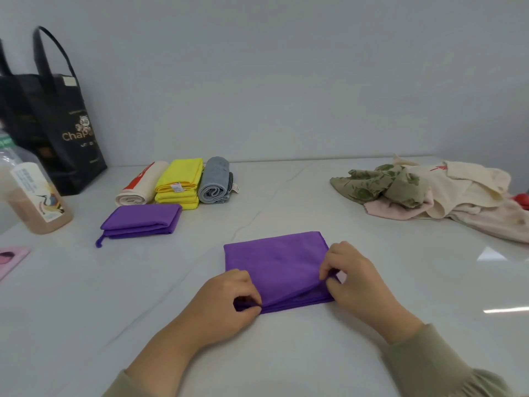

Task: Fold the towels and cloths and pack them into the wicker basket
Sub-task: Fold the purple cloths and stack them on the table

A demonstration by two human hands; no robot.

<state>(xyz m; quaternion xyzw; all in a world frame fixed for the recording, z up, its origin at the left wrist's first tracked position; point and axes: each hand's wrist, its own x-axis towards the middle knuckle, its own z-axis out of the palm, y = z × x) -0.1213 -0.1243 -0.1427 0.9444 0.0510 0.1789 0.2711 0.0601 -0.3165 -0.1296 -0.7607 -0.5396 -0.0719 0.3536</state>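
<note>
A purple cloth (274,262) lies folded on the white table in front of me. My left hand (229,299) pinches its near left corner. My right hand (355,276) pinches the near right corner and lifts the top layer a little. Further left lies a second purple cloth (143,220), folded. Behind it stand a rolled cream towel with a red stripe (143,183), a stack of folded yellow cloths (179,181) and a rolled grey towel (214,181). At the far right is a heap of unfolded cloths (429,190), green, cream and pink. No wicker basket is in view.
A black tote bag (57,116) stands at the back left against the wall. A plastic bottle with brown contents (37,196) stands near the left edge. A pink card (11,259) lies at the left edge. Something red (522,200) shows at the right edge.
</note>
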